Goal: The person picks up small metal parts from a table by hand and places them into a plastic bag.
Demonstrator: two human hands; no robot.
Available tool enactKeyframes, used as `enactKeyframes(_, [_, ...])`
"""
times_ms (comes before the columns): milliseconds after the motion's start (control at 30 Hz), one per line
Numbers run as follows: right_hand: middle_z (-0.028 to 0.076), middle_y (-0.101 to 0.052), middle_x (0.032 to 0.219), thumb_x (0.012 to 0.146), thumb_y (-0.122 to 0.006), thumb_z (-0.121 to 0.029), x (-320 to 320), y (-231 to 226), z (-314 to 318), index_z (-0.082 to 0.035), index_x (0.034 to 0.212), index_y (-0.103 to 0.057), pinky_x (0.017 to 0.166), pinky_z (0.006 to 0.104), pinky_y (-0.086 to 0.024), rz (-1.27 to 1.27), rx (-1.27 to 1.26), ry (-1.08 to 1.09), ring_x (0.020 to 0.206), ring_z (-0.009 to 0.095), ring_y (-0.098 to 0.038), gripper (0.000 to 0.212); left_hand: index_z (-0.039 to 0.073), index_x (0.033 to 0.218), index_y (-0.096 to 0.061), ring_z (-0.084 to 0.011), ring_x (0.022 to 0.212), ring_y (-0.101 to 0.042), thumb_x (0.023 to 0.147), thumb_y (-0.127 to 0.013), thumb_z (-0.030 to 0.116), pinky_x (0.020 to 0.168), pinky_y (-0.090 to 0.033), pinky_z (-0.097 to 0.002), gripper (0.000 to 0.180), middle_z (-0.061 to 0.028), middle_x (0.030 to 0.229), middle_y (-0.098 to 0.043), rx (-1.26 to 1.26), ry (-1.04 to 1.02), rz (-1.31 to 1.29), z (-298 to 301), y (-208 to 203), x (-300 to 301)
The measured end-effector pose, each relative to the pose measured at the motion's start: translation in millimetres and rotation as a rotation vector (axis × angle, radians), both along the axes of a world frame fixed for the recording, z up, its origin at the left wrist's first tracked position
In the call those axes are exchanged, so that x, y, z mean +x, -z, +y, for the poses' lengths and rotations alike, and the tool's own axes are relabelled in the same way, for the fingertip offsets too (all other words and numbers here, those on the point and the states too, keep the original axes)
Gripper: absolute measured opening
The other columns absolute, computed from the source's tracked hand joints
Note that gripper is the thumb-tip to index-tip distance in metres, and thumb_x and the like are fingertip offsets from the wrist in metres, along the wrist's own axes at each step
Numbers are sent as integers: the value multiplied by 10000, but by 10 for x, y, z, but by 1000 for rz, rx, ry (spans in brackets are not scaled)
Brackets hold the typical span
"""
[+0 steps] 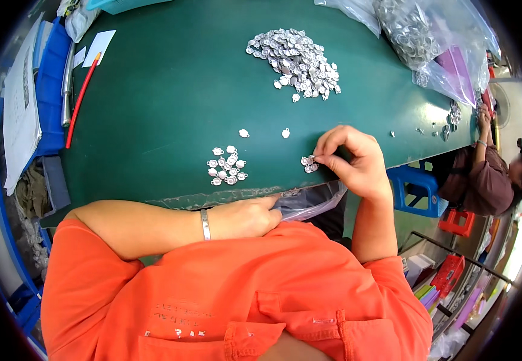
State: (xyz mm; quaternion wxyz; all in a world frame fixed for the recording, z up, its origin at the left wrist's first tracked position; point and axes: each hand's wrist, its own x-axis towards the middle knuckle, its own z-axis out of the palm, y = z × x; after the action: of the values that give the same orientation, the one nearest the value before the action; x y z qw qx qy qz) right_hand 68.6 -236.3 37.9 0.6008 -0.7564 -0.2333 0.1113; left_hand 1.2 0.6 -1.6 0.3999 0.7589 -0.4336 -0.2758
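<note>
At the far left, a blue bin [51,90] with white papers [21,114] leaning on it stands by the green surface [164,84]. A red pencil [83,99] lies just beside it, its tip over a white card [100,47]. Further right, a loose cluster of small silver tags [227,166], each with a tiny loop, lies near the front edge. Below it is the left hand [246,218], a metal bracelet [205,225] on its wrist; its fingers are at a clear plastic sheet [314,208] hanging at the edge, and I cannot tell whether they grip it. Two single tags [285,133] lie well apart behind the cluster. Beyond them spreads a big heap of tags [297,65]. The right hand [357,162] has thumb and forefinger pinched on a tag [311,159] at a little group of others on the surface. Rightmost are a clear bag of metal parts [408,39], a blue stool [417,189] and another person [481,180].
</note>
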Motion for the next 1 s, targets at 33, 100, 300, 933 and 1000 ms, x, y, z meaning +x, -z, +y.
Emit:
enactKeyframes(33, [85, -654, 834, 754, -617, 153, 29, -31, -15, -10, 802, -573, 681, 309, -518, -136, -195, -50, 739, 182, -624, 175, -75, 816, -566, -438, 1175, -519, 830, -550, 94, 930, -475, -386, 170, -365, 1388, -367, 0, 9, -6, 3, 6, 1])
enactKeyframes(100, [79, -665, 843, 737, -618, 140, 85, -44, 66, -14, 794, -588, 687, 323, -513, -286, -224, -36, 738, 210, -624, 168, -78, 824, -567, -439, 1178, -517, 830, -550, 94, 936, -472, -388, 173, -367, 1391, -363, 1, 13, -2, -2, 6, 9])
enactKeyframes(300, [99, -661, 846, 732, -613, 144, 278, 73, 327, -14, 825, -594, 716, 324, -500, -613, -316, -112, 787, 244, -619, 184, -90, 844, -575, -443, 1169, -523, 828, -551, 94, 943, -467, -394, 186, -374, 1375, -377, 2, 31, 18, -36, 11, 7])
enactKeyframes(933, [130, -614, 1028, 705, -599, 79, -100, -8, 7, 9, 1068, -650, 845, 391, -454, -438, -403, -174, 955, 341, -554, 373, -80, 834, -595, -408, 1102, -558, 786, -576, 70, 894, -486, -384, 158, -341, 1274, -471, -37, -22, -101, -22, 12, 2])
enactKeyframes(1000, [127, -611, 1041, 698, -571, 85, -262, -12, 12, 9, 1042, -658, 850, 397, -451, -387, -357, -219, 952, 329, -555, 363, -84, 841, -599, -407, 1113, -549, 780, -585, 62, 905, -478, -389, 159, -340, 1272, -469, -72, -33, -138, -18, 61, -27])
